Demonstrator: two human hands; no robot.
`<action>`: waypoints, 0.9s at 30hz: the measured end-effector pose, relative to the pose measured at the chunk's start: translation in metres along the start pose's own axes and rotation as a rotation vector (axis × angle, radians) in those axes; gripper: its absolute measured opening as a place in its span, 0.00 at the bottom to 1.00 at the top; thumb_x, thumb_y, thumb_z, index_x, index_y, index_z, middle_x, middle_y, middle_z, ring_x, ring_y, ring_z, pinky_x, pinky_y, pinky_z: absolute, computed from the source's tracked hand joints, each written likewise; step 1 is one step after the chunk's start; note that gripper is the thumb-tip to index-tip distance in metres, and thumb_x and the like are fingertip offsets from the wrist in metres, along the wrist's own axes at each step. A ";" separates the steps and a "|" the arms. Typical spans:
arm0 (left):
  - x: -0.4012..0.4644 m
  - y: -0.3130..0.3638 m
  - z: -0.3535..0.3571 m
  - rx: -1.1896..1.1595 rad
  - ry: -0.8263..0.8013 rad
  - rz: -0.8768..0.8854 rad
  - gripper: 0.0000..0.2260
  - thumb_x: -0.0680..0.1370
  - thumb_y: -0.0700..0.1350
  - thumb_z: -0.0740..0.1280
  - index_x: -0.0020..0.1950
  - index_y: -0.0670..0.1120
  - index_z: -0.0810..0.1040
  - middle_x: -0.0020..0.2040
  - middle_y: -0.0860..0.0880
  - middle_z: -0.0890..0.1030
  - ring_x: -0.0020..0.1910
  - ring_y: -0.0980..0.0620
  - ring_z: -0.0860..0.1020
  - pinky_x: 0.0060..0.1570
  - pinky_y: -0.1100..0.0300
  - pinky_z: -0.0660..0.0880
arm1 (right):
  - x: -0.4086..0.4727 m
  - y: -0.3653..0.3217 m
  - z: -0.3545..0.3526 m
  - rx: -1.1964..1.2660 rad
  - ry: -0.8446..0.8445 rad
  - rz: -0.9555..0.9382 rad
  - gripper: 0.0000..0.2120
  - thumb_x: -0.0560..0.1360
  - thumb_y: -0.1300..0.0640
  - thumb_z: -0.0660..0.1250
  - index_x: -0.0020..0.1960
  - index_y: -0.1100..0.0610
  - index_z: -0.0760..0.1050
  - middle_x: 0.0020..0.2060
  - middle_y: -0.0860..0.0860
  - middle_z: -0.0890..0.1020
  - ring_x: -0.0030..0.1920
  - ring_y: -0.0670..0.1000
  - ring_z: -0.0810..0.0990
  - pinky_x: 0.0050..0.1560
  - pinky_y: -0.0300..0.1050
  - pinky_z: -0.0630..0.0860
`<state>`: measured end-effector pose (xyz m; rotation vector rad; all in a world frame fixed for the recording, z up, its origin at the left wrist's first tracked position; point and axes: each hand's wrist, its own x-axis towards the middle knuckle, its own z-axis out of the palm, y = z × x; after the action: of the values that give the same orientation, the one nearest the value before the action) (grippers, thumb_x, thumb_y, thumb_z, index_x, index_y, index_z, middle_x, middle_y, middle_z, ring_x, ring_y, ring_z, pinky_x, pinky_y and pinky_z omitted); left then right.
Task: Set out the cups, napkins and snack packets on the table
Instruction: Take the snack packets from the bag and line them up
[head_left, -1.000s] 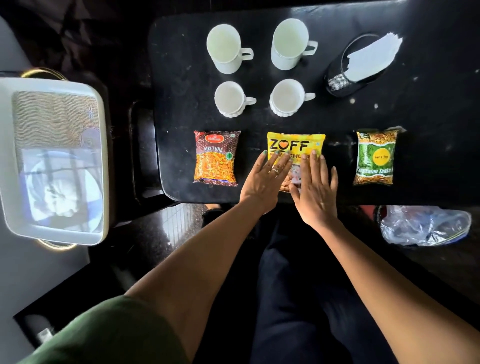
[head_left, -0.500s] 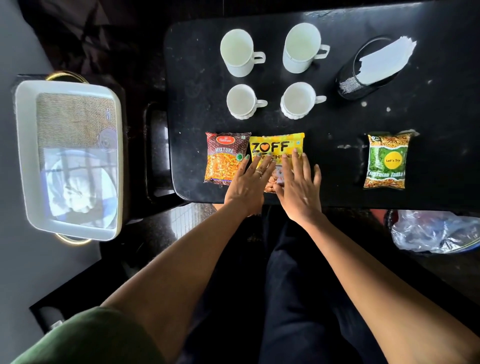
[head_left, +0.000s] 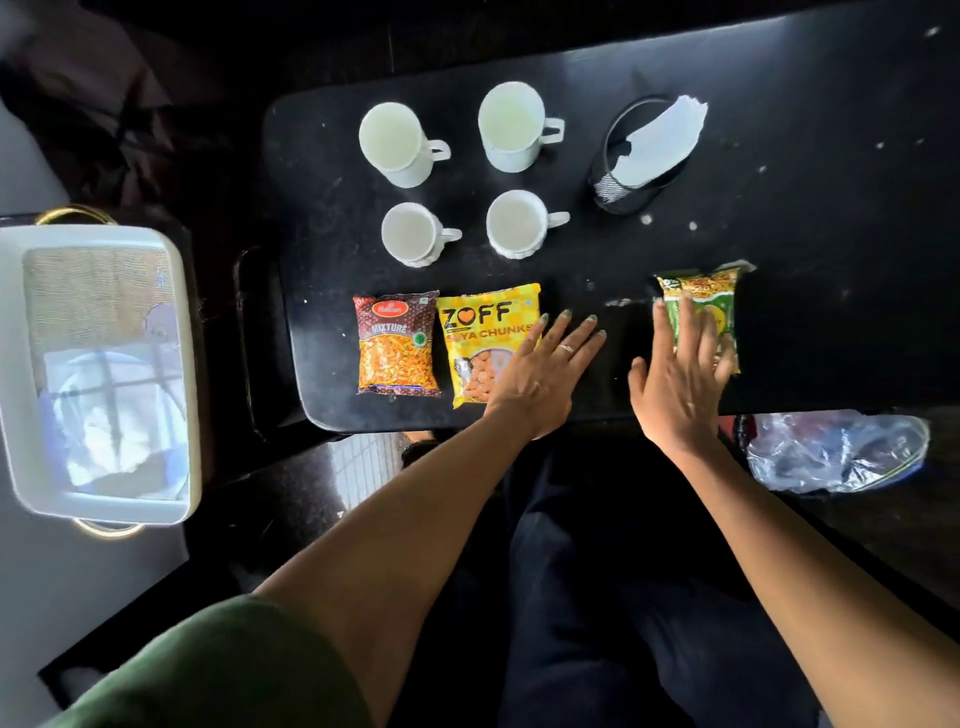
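Lying flat at the near edge of the black table (head_left: 779, 208), the yellow packet (head_left: 485, 332) serves as the landmark for everything else. The left hand (head_left: 540, 374) rests palm down with its fingers spread, covering the packet's lower right corner, its fingertips reaching onto bare tabletop just right of the packet. The red packet (head_left: 397, 343) lies just left of the yellow one, their edges touching or nearly so. Well to the right of the yellow packet lies the green packet (head_left: 701, 306); the right hand (head_left: 680, 384) is laid over its lower left part, fingers spread and flat, blurred, gripping nothing that can be seen. A gap of bare table separates the two hands. Beyond the yellow packet stand four white cups (head_left: 514, 223) in two rows of two, handles to the right. Further right of the cups, and beyond the green packet, a dark mesh holder (head_left: 618, 187) carries white napkins (head_left: 660, 140). Far left of the yellow packet, off the table, sits a white tray (head_left: 182, 364).
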<state>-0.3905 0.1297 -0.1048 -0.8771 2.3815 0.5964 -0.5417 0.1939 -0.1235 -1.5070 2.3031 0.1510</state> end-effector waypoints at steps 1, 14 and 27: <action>0.008 0.008 -0.003 -0.002 0.002 0.010 0.33 0.77 0.42 0.57 0.79 0.47 0.45 0.80 0.48 0.47 0.78 0.44 0.45 0.75 0.49 0.39 | 0.003 0.008 -0.001 0.003 0.001 0.025 0.33 0.73 0.56 0.65 0.75 0.57 0.56 0.76 0.58 0.57 0.74 0.62 0.57 0.71 0.64 0.54; 0.057 0.052 -0.014 -0.023 -0.035 -0.001 0.28 0.81 0.45 0.52 0.79 0.45 0.45 0.80 0.48 0.46 0.79 0.47 0.45 0.76 0.47 0.43 | 0.012 0.019 0.006 0.185 -0.024 0.149 0.35 0.75 0.57 0.64 0.77 0.58 0.50 0.76 0.61 0.53 0.74 0.62 0.57 0.70 0.59 0.59; 0.000 -0.016 0.008 -0.042 -0.039 -0.107 0.32 0.80 0.46 0.56 0.78 0.47 0.41 0.80 0.49 0.42 0.78 0.46 0.41 0.75 0.47 0.40 | -0.001 -0.054 0.010 0.187 -0.126 -0.025 0.33 0.76 0.56 0.62 0.76 0.57 0.52 0.76 0.60 0.55 0.73 0.59 0.61 0.65 0.58 0.66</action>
<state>-0.3771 0.1235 -0.1142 -0.9950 2.2784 0.6170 -0.4897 0.1751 -0.1263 -1.3919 2.1343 0.0225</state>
